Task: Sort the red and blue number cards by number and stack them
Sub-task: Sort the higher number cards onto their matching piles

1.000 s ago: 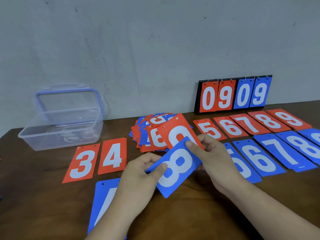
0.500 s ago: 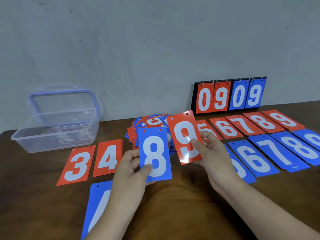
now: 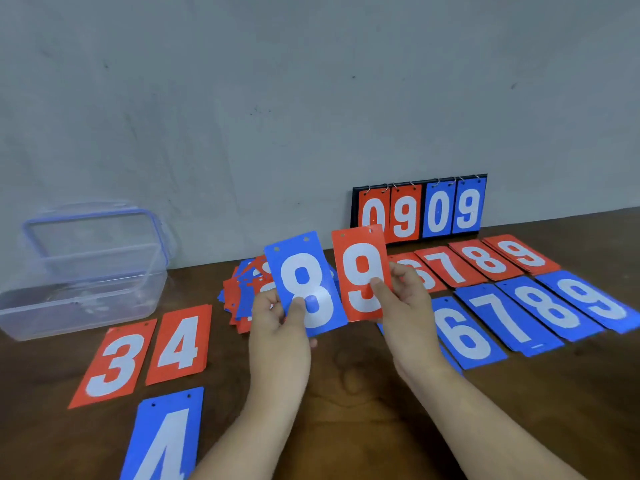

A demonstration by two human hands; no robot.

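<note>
A clear plastic box [image 3: 83, 278] with a blue-rimmed lid propped behind it sits at nine o'clock from the hands, on the wooden table [image 3: 346, 393]. A black scoreboard stand [image 3: 419, 209] leans on the grey wall [image 3: 311, 98] at one o'clock. A loose pile of mixed cards [image 3: 242, 296] lies at eleven o'clock, much of it hidden behind the blue 8 card [image 3: 304, 289]. The red 9 card [image 3: 362, 275] covers the stand's lower left corner, and the right hand [image 3: 405, 306] blocks the near end of the red row [image 3: 485, 259].

The stand shows four flaps, two red and two blue, reading 0 9 0 9. The red row at two o'clock shows 6, 7, 8, 9, the 6 half covered. The blue row [image 3: 512, 317] at three o'clock shows 6, 7, 8, 9. A red 3 [image 3: 110, 365] and red 4 [image 3: 180, 344] lie at eight o'clock, a blue 4 [image 3: 162, 441] at seven.

Two cards are held up above the table, side by side and near upright. The left hand [image 3: 280, 327] pinches the blue 8 card at its lower edge, thumb on the face. The right hand pinches the red 9 card likewise. Each card bears a white numeral and two punched holes on top.
</note>
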